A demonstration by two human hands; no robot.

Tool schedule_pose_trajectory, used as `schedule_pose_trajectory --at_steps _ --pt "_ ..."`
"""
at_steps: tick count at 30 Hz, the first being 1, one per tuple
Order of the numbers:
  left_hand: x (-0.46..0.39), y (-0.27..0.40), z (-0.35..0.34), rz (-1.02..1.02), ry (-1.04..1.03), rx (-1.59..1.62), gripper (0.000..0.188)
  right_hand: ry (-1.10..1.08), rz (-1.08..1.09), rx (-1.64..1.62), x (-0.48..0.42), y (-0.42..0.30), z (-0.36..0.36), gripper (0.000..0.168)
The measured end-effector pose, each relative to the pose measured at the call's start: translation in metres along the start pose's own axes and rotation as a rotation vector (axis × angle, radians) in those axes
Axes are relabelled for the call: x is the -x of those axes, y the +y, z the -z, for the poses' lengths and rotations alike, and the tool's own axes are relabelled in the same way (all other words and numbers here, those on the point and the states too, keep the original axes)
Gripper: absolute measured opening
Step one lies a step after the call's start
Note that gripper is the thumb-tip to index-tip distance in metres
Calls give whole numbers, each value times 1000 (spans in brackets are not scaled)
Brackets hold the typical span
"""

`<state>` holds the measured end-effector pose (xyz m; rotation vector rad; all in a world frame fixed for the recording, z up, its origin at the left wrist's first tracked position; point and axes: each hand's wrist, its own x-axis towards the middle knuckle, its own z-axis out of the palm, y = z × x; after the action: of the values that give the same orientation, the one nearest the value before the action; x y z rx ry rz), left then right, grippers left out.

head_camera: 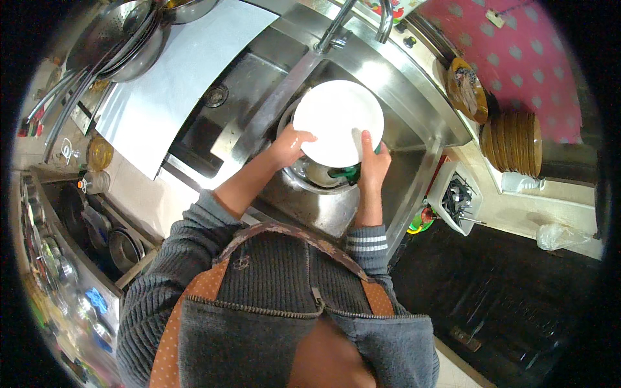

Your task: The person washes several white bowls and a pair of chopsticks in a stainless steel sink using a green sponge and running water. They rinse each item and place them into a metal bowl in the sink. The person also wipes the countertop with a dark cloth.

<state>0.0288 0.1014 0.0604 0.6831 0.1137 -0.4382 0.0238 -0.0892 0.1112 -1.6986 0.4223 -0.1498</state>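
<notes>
A white round plate is held over the right-hand basin of the stainless steel sink. My left hand grips its lower left rim, thumb on top and wet with a little foam. My right hand holds the lower right rim, its thumb lying on the plate's face. Beneath the plate is a metal bowl, mostly hidden, with dishes or water inside. Something dark green shows beside my right hand; its kind is unclear.
A chrome faucet rises behind the sink. A white board partly covers the left basin. Metal colanders lie farther left. Stacked amber plates stand right, above a cutlery holder. An open drawer holds pans.
</notes>
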Motion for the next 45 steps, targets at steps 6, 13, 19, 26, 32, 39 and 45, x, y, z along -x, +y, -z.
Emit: schedule_pose_trajectory --at_steps 6,13,19,26,32,39,45 --pt "8 -13 20 -58 407 -261 54 -146 -126 -34 -9 -17 13 63" --pt "2 -15 -13 128 362 -588 63 -301 -350 -237 8 34 -60 46" --pt "9 -18 22 109 491 -790 55 -567 389 1098 23 49 -73 31" --pt "36 27 125 -130 616 -1029 59 -445 310 1334 -43 129 -4 33" --pt "74 133 160 -192 986 -236 57 -324 219 1145 -95 218 45 41" --pt "96 162 255 -333 1021 101 49 -71 -564 815 -144 324 61 53" --pt "92 149 225 -454 1104 376 49 38 -371 1006 -119 253 43 46"
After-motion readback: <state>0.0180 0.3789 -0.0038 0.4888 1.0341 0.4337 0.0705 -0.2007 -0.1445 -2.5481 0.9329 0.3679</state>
